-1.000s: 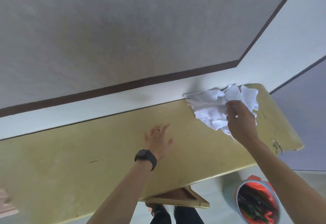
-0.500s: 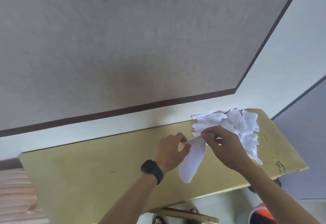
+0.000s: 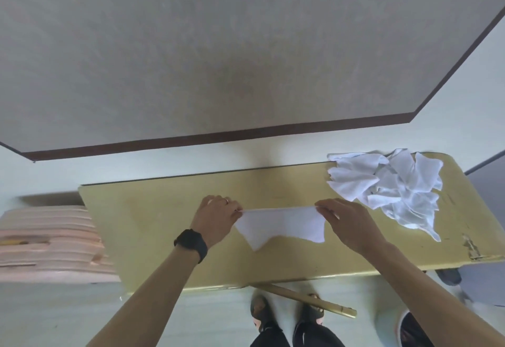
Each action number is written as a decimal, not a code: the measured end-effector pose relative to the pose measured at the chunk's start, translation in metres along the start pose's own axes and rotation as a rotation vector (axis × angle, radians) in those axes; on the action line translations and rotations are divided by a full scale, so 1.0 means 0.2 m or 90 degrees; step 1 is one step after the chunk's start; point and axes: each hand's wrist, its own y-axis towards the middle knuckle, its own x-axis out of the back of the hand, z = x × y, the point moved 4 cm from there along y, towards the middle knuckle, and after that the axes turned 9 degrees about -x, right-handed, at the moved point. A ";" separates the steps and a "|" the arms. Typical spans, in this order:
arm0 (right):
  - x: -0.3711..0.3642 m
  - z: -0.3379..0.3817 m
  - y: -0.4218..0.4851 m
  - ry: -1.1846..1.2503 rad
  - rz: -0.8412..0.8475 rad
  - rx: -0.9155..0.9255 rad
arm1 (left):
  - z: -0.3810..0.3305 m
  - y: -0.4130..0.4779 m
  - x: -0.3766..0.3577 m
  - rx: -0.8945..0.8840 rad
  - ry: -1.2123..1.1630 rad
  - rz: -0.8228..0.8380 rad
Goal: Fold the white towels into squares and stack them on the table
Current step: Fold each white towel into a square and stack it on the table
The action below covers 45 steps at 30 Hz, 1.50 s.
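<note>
Hanging towel, long axis left-right

One camera sits on the person's head. It looks forward and down, close over the table, with the wall on the far side and the feet near.

The left wrist wears 1 black watch with a wide band and a dark, rounded rectangular face. The left hand has 1 thin, pale ring on a finger. The right hand and both forearms are bare. At the near edge, 2 legs in black trousers end in 2 dark shoes with reddish edging, too blurred to tell more.
</note>
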 end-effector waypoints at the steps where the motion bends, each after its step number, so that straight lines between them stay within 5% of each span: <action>1: 0.00 0.01 0.04 -0.027 -0.004 0.003 | 0.03 0.01 0.01 0.015 -0.011 -0.025; 9: 0.05 0.11 0.40 -0.068 -0.091 0.033 | 0.25 0.21 0.16 0.037 0.056 -0.270; 17: -0.01 0.09 0.42 -0.066 -0.186 0.086 | 0.28 0.21 0.11 -0.030 0.116 -0.362; 22: -0.26 -0.07 0.23 -0.083 -0.132 0.079 | 0.22 0.04 -0.21 -0.034 0.085 -0.293; 32: -0.75 -0.33 -0.35 -0.176 0.207 -0.053 | -0.03 -0.38 -0.92 0.010 -0.025 0.051; 39: -0.83 -0.43 -0.40 -0.080 0.247 -0.177 | -0.03 -0.38 -0.94 0.099 -0.228 0.061; 45: -0.80 -0.41 -0.01 0.200 0.097 -0.354 | 0.20 -0.04 -0.82 0.295 -0.467 -0.055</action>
